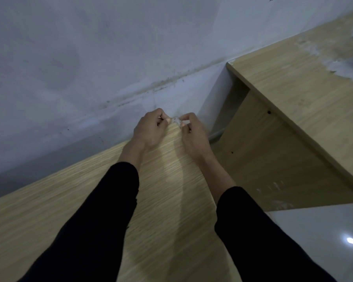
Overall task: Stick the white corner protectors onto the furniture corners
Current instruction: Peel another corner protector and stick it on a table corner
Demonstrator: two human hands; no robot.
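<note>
A small pale, see-through corner protector (176, 120) sits at the far corner of a light wooden tabletop (163, 180), close to the wall. My left hand (151, 129) pinches its left side with curled fingers and thumb. My right hand (192, 131) pinches its right side the same way. Both arms wear black sleeves and reach forward over the tabletop. The protector is small and partly hidden by my fingertips.
A pale blue wall (90, 68) with a dirty seam runs right behind the corner. To the right stands a second wooden desk (293, 98) with a worn, peeling top. Glossy grey floor tiles (324, 231) show at lower right.
</note>
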